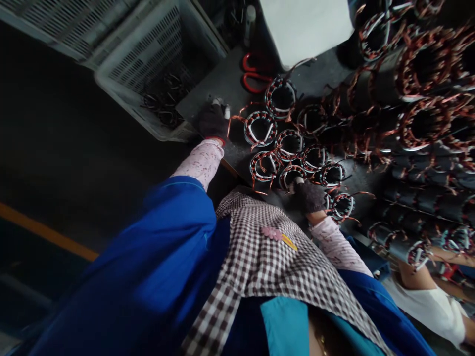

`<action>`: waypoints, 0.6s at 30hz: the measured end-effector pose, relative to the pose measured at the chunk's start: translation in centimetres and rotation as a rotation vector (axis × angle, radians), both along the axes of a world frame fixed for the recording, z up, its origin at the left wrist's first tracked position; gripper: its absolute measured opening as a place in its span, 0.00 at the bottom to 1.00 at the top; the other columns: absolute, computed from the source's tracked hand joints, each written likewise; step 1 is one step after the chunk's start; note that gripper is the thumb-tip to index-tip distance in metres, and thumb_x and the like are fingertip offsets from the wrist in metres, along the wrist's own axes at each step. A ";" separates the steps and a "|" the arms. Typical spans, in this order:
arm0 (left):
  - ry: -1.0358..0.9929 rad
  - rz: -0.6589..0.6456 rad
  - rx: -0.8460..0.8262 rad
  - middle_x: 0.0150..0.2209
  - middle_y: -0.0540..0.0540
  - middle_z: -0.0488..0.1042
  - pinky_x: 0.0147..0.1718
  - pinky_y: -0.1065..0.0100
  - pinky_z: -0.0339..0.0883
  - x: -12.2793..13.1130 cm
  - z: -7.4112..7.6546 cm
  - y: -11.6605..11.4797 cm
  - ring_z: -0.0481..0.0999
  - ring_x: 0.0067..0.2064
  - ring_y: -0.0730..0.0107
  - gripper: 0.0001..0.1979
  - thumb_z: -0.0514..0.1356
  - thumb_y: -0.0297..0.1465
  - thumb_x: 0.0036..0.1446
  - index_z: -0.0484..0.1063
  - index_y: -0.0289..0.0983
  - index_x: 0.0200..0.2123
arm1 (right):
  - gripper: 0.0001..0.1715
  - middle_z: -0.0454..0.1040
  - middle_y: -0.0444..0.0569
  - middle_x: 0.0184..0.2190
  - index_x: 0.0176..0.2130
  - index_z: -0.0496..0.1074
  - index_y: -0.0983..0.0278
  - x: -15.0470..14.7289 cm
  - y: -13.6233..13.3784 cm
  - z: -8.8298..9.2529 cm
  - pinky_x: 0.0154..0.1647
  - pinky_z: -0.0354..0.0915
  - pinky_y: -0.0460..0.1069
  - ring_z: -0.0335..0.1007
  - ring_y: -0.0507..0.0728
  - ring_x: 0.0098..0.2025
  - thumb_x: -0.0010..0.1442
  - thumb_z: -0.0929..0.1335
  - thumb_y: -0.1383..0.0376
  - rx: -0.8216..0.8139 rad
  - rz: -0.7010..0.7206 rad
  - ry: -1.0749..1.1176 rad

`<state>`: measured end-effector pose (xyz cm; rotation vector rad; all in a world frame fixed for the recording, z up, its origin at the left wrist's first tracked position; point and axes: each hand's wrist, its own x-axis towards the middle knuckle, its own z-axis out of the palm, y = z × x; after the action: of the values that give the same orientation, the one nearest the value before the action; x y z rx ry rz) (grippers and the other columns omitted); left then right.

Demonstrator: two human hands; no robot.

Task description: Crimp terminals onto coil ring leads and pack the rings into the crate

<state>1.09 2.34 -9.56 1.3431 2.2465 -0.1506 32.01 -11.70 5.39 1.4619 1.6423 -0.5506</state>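
Observation:
Several small wound stators [260,129], black rings with copper wire and white insulation, lie in a cluster on a dark worktable [218,79]. My left hand [213,121], in a dark glove, rests on the table just left of that cluster, beside a loose copper lead; its grip is too dark to read. My right hand [309,196], also in a dark glove, sits at the table's near edge with its fingers curled on the rim of a stator [292,177]. Pink patterned sleeves, blue oversleeves and a checked apron fill the foreground.
Red-handled scissors [252,74] lie behind the cluster, beside a white sheet [304,24]. Larger wound stators [423,64] are stacked at the right. A white slatted crate [159,64] with dark parts stands left of the table. Another person's arm [419,277] reaches in at lower right.

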 end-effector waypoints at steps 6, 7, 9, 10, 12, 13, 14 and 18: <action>-0.023 0.012 0.110 0.61 0.33 0.78 0.61 0.47 0.70 -0.3 -1.7 0.2 0.76 0.62 0.48 0.32 0.42 0.52 0.80 0.62 0.29 0.65 | 0.23 0.84 0.60 0.48 0.61 0.76 0.62 -0.5 0.9 1.3 0.42 0.63 0.51 0.81 0.64 0.47 0.78 0.62 0.55 0.174 0.022 0.042; -0.031 0.010 0.131 0.61 0.31 0.77 0.62 0.47 0.70 -0.4 -1.8 0.1 0.77 0.62 0.47 0.33 0.42 0.52 0.80 0.63 0.28 0.65 | 0.25 0.84 0.59 0.49 0.63 0.76 0.61 -0.6 1.5 1.5 0.42 0.64 0.51 0.81 0.63 0.47 0.78 0.62 0.54 0.273 0.022 0.080; -0.036 0.007 0.152 0.62 0.28 0.76 0.62 0.44 0.69 -0.6 -1.9 0.1 0.76 0.63 0.44 0.33 0.42 0.50 0.80 0.63 0.26 0.67 | 0.27 0.84 0.58 0.52 0.66 0.75 0.60 -0.8 3.4 1.5 0.43 0.65 0.51 0.81 0.63 0.48 0.78 0.61 0.54 0.452 0.040 0.167; -0.035 0.003 0.156 0.63 0.28 0.76 0.62 0.44 0.69 -0.6 -1.8 0.1 0.76 0.63 0.43 0.33 0.42 0.50 0.81 0.63 0.27 0.68 | 0.27 0.84 0.59 0.53 0.66 0.75 0.61 -0.9 4.6 1.3 0.43 0.65 0.50 0.81 0.63 0.48 0.78 0.61 0.55 0.504 0.055 0.197; -0.029 -0.009 0.142 0.63 0.28 0.76 0.62 0.44 0.69 -0.6 -1.6 0.1 0.76 0.63 0.42 0.33 0.42 0.49 0.81 0.63 0.28 0.70 | 0.27 0.84 0.60 0.53 0.65 0.76 0.62 -1.2 7.0 0.4 0.41 0.64 0.50 0.81 0.63 0.47 0.77 0.61 0.55 0.510 0.088 0.209; -0.027 -0.015 0.130 0.63 0.28 0.77 0.62 0.44 0.70 -0.6 -1.5 0.2 0.77 0.62 0.42 0.33 0.42 0.49 0.80 0.64 0.29 0.71 | 0.27 0.84 0.60 0.51 0.65 0.76 0.62 -1.4 8.1 -0.2 0.40 0.63 0.50 0.81 0.63 0.46 0.77 0.61 0.54 0.478 0.105 0.193; -0.027 -0.019 0.115 0.62 0.28 0.77 0.61 0.44 0.70 -0.6 -1.3 0.2 0.78 0.62 0.42 0.34 0.42 0.49 0.80 0.64 0.29 0.71 | 0.27 0.84 0.60 0.50 0.64 0.76 0.62 -1.7 9.0 -0.8 0.39 0.63 0.50 0.81 0.63 0.45 0.77 0.61 0.54 0.436 0.121 0.170; -0.010 -0.012 0.077 0.62 0.28 0.77 0.62 0.44 0.70 -0.5 -1.1 0.4 0.78 0.63 0.41 0.35 0.40 0.50 0.80 0.63 0.31 0.73 | 0.26 0.84 0.62 0.49 0.61 0.77 0.63 -2.4 10.4 -2.2 0.39 0.62 0.50 0.82 0.63 0.46 0.78 0.60 0.54 0.299 0.162 0.084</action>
<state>0.59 2.75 -10.67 1.3946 2.2566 -0.0621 29.56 -1.32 3.23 1.5137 1.9547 -0.2868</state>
